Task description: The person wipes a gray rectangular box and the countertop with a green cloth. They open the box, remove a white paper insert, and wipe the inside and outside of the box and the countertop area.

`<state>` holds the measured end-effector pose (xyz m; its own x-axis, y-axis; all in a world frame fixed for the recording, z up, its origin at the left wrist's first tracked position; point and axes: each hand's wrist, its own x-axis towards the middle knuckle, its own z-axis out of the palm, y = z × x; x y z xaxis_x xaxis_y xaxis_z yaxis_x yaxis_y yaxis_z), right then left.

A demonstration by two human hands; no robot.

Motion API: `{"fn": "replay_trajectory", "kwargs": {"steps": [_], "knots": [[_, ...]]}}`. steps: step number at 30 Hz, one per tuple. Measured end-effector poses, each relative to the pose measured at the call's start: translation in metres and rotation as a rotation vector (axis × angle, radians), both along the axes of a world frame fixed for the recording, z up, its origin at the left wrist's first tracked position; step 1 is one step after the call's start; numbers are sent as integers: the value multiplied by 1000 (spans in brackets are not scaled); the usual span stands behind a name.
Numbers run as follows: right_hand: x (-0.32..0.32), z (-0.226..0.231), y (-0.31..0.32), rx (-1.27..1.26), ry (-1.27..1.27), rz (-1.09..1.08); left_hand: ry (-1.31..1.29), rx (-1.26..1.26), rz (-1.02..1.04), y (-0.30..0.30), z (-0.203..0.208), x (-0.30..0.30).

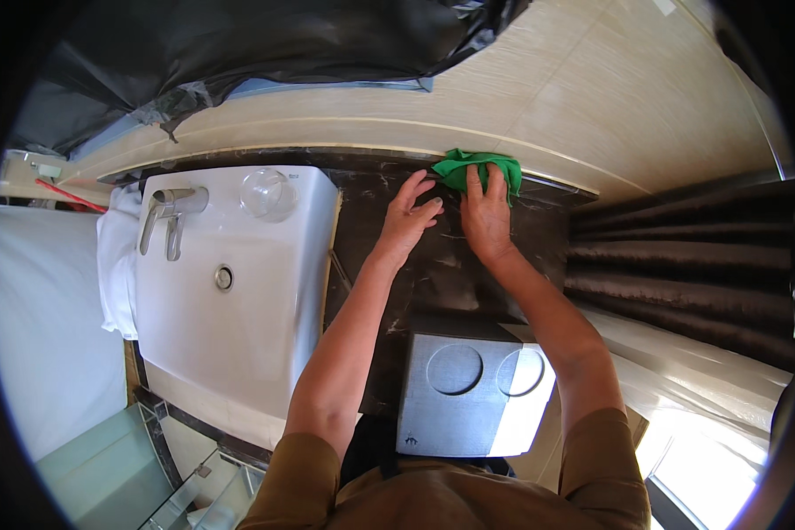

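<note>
Using the sink (230, 331) as ref. pt. throughout; counting 1 of those. My R hand (486, 212) is resting on 1 green cloth (458, 165), approx. level w/ the sink's back edge but well to its right, up by the wall. Its fingers are lying over the bunched fabric, 2 showing clearly w/ a small gap btwn; can't tell if they're pinching or just pressing.

My L hand (406, 212) is hovering btwn sink & R hand, nearer the latter, fingers spread & curling, nothing in the grasp; can't tell if its tips are touching the cloth's edge.

Dark countertop (424, 265) is running along the sink's right side, under both hands. 1 silvery box (477, 389) w/ 2 round outlines on top is sitting right of the sink's front half, close to my body, btwn my 2 forearms.

On the sink: 1 metal faucet (168, 212) is standing back left, 1 clear round vessel (265, 194) is sitting back right, 1 drain (224, 278) is showing in the basin. 1 white towel (117, 256) is hanging at the sink's left side. 1 black plastic sheet (238, 44) is covering the area beyond its back; dark curtain (680, 265) is hanging far right of it.
</note>
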<state>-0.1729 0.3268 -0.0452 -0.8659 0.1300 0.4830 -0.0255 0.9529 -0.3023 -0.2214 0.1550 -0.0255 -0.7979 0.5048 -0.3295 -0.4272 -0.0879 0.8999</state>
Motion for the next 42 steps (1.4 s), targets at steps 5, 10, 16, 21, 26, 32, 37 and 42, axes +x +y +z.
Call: {"fn": "replay_trajectory", "kwargs": {"steps": [5,10,16,21,26,32,37,42], "knots": [[-22,1,-21,61,27,195,-10,59,44,-6,-11,-2],[-42,2,-45,138,39,247,-5,124,153,-24,-17,-11],[-81,5,-88,214,41,353,21,163,363,-49,-16,-20],[-104,7,-123,125,-17,393,-53,102,520,-61,-15,-28],[-101,8,-113,177,69,410,47,68,494,-45,-13,-27],[-75,14,-68,198,-4,397,59,112,334,-13,-5,-11],[-48,16,-21,224,-18,365,61,161,249,28,4,9],[-19,17,18,236,-49,300,68,203,143,67,-10,24]]}}
